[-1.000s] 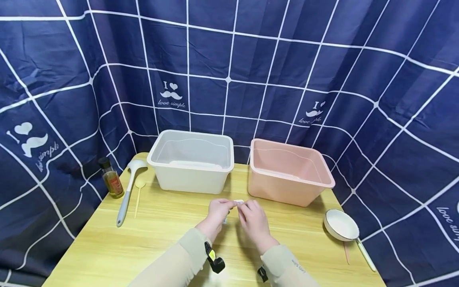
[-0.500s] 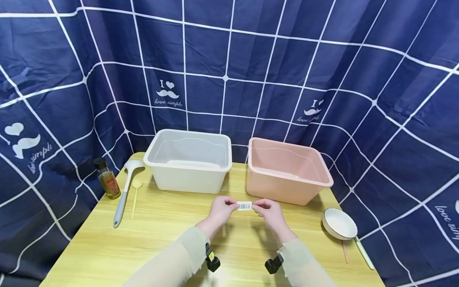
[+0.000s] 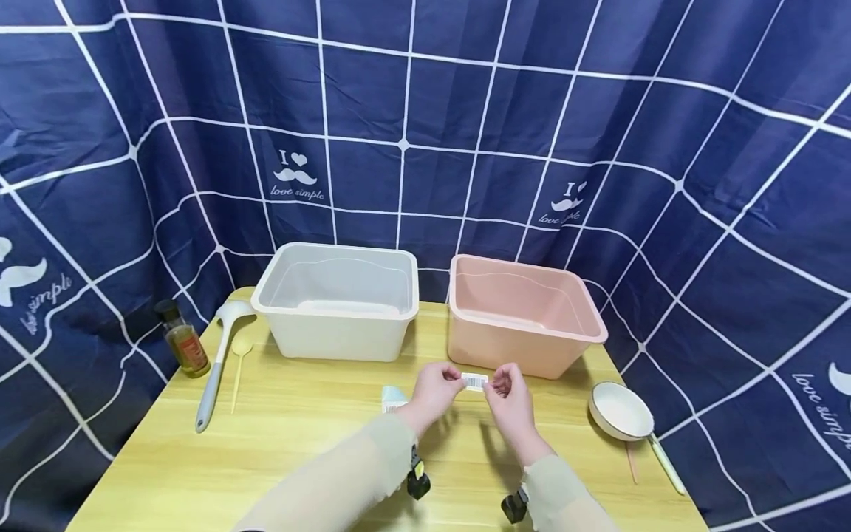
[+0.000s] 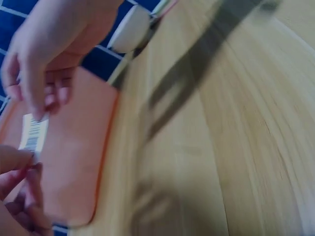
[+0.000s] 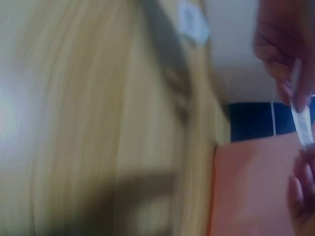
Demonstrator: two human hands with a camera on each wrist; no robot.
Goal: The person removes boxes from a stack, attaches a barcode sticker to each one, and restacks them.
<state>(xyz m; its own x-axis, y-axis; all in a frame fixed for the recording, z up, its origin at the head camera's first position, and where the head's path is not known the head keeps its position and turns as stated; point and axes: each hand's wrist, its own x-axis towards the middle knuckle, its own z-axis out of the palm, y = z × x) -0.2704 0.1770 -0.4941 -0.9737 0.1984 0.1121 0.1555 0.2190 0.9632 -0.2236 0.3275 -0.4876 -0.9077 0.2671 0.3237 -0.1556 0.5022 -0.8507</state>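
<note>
A small white barcode label is stretched flat between both hands, in front of the pink bin. My left hand pinches its left end, and my right hand pinches the right end. Seen from the left wrist, the barcode label overlaps the pink bin's front wall, with the right hand above and the left hand below. Left of my left hand lies a light-blue packet bearing a white printed patch, partly covered by that arm.
A white bin stands at the back left. Along the left edge are an oil bottle, a ladle and a yellow spoon. At right sit a white bowl, a green handle and a pink stick.
My hands have drawn apart and shifted right, bringing the barcode label into full view between them. The light-blue packet on the table has come into view. The head view has turned slightly right.
</note>
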